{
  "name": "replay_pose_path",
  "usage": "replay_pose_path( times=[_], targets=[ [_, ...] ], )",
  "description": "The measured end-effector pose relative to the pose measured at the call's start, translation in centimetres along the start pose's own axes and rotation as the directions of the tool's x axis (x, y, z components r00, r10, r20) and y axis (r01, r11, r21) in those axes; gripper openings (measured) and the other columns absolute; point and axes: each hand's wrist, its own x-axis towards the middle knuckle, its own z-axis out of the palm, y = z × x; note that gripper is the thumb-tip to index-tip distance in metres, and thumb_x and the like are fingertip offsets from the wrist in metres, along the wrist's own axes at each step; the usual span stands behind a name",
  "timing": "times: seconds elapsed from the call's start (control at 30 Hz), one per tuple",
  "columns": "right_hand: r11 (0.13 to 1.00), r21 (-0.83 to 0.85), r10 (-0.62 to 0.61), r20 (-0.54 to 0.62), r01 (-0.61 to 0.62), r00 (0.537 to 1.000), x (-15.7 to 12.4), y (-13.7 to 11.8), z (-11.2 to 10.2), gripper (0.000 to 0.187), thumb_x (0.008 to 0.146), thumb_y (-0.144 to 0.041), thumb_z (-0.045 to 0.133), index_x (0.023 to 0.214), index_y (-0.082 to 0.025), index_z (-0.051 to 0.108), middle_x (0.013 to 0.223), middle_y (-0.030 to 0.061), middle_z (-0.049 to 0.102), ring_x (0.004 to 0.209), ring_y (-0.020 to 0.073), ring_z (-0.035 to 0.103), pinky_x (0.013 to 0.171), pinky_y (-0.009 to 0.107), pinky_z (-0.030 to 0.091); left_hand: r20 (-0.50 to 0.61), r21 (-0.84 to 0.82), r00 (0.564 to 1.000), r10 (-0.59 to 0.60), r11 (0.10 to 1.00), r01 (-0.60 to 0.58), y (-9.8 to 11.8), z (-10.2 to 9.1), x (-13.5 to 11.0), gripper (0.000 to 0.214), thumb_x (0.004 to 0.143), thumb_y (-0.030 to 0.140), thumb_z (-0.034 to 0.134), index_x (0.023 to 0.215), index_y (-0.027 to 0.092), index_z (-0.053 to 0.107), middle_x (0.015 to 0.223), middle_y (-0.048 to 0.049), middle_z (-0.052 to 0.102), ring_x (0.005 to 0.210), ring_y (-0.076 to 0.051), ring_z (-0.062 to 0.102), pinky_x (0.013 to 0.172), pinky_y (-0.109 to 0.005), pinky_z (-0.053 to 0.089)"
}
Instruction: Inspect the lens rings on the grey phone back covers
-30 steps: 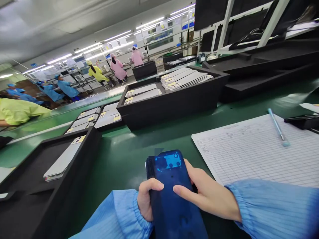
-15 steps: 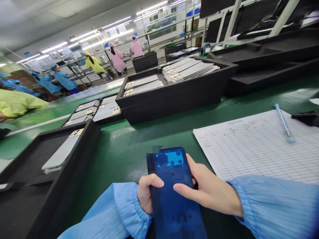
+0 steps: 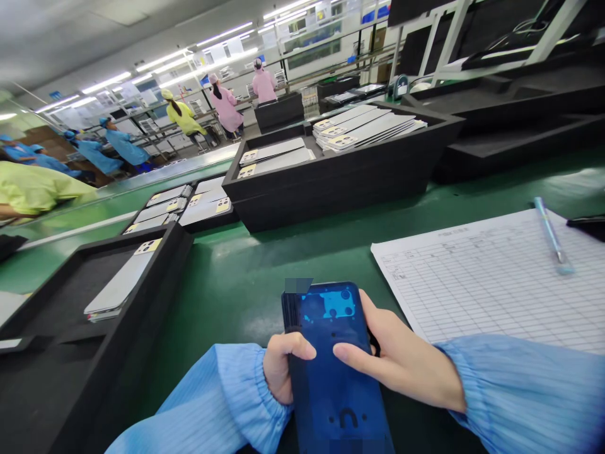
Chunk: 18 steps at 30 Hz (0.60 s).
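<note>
Both my hands hold a dark blue phone back panel [image 3: 333, 372] low in the middle of the view, over the green table. My left hand [image 3: 282, 366] grips its left edge, thumb curled over the top face. My right hand [image 3: 401, 366] holds the right edge with the thumb laid across the panel. The panel's camera cut-out end points away from me. It seems to be the top of a thin stack, though I cannot tell how many pieces lie under it. Both arms wear light blue sleeves.
A ruled paper sheet [image 3: 491, 277] with a light blue pen [image 3: 551, 234] lies at the right. Black foam trays [image 3: 155, 265] [image 3: 340, 183] holding silver-white panels stand at the left and ahead. Workers in blue, yellow and pink coats stand at far benches.
The view has shifted slightly; my hands and the blue panel keep the same grip, with the panel tipped a little more toward me.
</note>
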Motion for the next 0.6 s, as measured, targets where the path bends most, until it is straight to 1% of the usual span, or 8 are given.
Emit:
replay_pose_path(
  times=[0.13, 0.27, 0.33, 0.47, 0.6],
  targets=[
    [1.000, 0.001, -0.003, 0.013, 0.003, 1.000, 0.10, 0.15, -0.06, 0.027, 0.080, -0.033, 0.049, 0.096, -0.019, 0.032, 0.076, 0.0016, 0.058, 0.064, 0.0165, 0.057, 0.053, 0.026, 0.044, -0.039, -0.008, 0.999, 0.024, 1.000, -0.024, -0.21, -0.17, 0.04, 0.051, 0.056, 0.018, 0.046, 0.103, 0.002, 0.057, 0.084, -0.0147, 0.068, 0.089, -0.031, 0.059, 0.086, -0.047, 0.036],
    [1.000, -0.009, -0.019, 0.009, 0.019, 1.000, 0.15, 0.23, -0.07, 0.025, 0.081, -0.033, 0.048, 0.095, -0.018, 0.034, 0.082, 0.0045, 0.059, 0.070, 0.0189, 0.059, 0.058, 0.029, 0.046, -0.162, -0.005, 0.986, 0.034, 0.999, -0.035, -0.25, 0.10, 0.07, 0.045, 0.053, 0.015, 0.049, 0.094, 0.004, 0.062, 0.078, -0.0139, 0.069, 0.085, -0.031, 0.061, 0.084, -0.047, 0.038],
    [0.999, -0.005, -0.034, -0.008, 0.034, 0.999, 0.18, 0.28, -0.04, 0.025, 0.081, -0.033, 0.048, 0.095, -0.018, 0.035, 0.086, 0.0057, 0.060, 0.074, 0.0200, 0.059, 0.062, 0.031, 0.047, -0.203, 0.000, 0.979, 0.036, 0.999, -0.036, -0.23, 0.29, 0.07, 0.044, 0.052, 0.014, 0.050, 0.092, 0.004, 0.063, 0.076, -0.0139, 0.069, 0.084, -0.031, 0.061, 0.083, -0.047, 0.039],
    [0.999, -0.003, -0.042, -0.023, 0.041, 0.999, 0.22, 0.33, -0.02, 0.025, 0.080, -0.033, 0.049, 0.095, -0.018, 0.037, 0.089, 0.0063, 0.060, 0.077, 0.0207, 0.059, 0.065, 0.032, 0.048, -0.230, 0.010, 0.972, 0.045, 0.999, -0.044, -0.21, 0.50, 0.08, 0.044, 0.051, 0.013, 0.050, 0.092, 0.004, 0.064, 0.077, -0.0143, 0.069, 0.083, -0.031, 0.061, 0.081, -0.047, 0.040],
    [0.999, 0.001, -0.042, -0.022, 0.042, 0.999, 0.22, 0.27, -0.04, 0.025, 0.080, -0.032, 0.049, 0.097, -0.018, 0.037, 0.088, 0.0053, 0.060, 0.076, 0.0199, 0.060, 0.065, 0.031, 0.048, -0.212, 0.015, 0.976, 0.045, 0.999, -0.043, -0.16, 0.53, 0.12, 0.045, 0.052, 0.014, 0.049, 0.094, 0.003, 0.062, 0.075, -0.0138, 0.069, 0.084, -0.031, 0.061, 0.081, -0.046, 0.040]
  ],
)
